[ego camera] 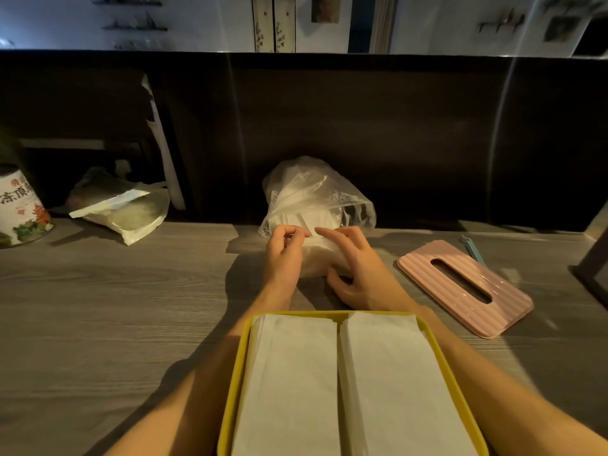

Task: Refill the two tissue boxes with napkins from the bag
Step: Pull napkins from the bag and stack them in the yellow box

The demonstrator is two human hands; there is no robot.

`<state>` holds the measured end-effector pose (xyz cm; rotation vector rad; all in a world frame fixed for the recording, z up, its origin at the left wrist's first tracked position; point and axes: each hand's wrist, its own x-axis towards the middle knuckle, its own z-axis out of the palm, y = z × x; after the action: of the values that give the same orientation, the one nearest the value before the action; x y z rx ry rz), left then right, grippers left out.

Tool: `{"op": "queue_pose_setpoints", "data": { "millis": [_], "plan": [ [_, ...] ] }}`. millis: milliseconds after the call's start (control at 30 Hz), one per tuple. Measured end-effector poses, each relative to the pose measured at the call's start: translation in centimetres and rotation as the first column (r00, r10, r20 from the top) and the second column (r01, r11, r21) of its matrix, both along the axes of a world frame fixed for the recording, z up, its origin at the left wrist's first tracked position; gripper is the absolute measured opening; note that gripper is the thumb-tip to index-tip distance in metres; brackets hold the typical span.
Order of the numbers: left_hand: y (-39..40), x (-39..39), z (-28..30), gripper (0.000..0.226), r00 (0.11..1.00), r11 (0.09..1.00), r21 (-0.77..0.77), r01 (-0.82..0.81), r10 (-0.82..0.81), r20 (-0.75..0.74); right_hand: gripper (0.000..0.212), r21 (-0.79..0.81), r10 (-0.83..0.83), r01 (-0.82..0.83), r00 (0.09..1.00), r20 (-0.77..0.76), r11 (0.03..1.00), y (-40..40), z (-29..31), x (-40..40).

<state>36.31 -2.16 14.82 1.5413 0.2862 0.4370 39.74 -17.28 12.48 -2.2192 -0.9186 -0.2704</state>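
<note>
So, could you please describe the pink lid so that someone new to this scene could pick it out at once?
Start at the wooden table and find the yellow tissue box of white napkins nearest the camera. Just beyond its right side, the pink lid lies flat on the wood. It is the only pink, ribbed slab, with one long dark slot down its middle.

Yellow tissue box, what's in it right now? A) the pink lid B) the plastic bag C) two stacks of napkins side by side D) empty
C: the yellow tissue box is open and holds two white napkin stacks lying side by side; the pink lid lies on the table to its right.
</note>
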Motion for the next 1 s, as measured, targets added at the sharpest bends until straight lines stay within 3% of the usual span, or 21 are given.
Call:
{"op": "queue_pose_setpoints", "data": {
  "millis": [100, 167, 300, 400, 633, 833, 1000],
  "plan": [
    [0.5, -0.3, 0.3, 0.021, 0.998, 0.994, 0.098, 0.051, -0.047, -0.039, 0.071, -0.005, -0.004, 0.004, 1.0, -0.027, 1.0, -0.6, 0.3, 0.0],
    [1.3, -0.5, 0.6, 0.028, 0.984, 0.961, 0.217, 0.173, -0.16, -0.078, 0.068, 0.049, -0.003, 0.005, 0.999, -0.05, 0.999, -1.3, 1.0, 0.3],
    [3.8, -0.9, 0.9, 0.038, 0.908, 0.803, 0.425, 0.417, -0.385, -0.164, 0.049, 0.056, -0.004, 0.013, 0.988, -0.156, 0.998, -3.1, 2.2, 0.9],
    [4.7, -0.8, 0.6, 0.029, 0.925, 0.765, 0.528, 0.369, -0.359, -0.127, 0.028, 0.022, -0.025, 0.03, 0.983, -0.18, 0.999, -3.9, 2.7, 0.9],
    [4.3, -2.4, 2.6, 0.025, 0.961, 0.846, 0.463, 0.263, -0.271, -0.051, 0.017, 0.174, -0.009, 0.066, 0.951, -0.309, 0.982, -3.5, 4.5, -0.2],
    [3.4, -7.3, 6.9, 0.031, 0.935, 0.88, 0.32, 0.352, -0.347, -0.074, 0.022, 0.311, 0.113, 0.028, 0.897, -0.428, 0.95, -5.0, 8.3, -4.9],
    [0.9, -12.0, 10.7, 0.025, 0.932, 0.862, 0.359, 0.358, -0.354, -0.081, 0.024, 0.28, 0.104, 0.021, 0.899, -0.425, 0.96, -6.1, 12.7, -8.7]
  ]
}}
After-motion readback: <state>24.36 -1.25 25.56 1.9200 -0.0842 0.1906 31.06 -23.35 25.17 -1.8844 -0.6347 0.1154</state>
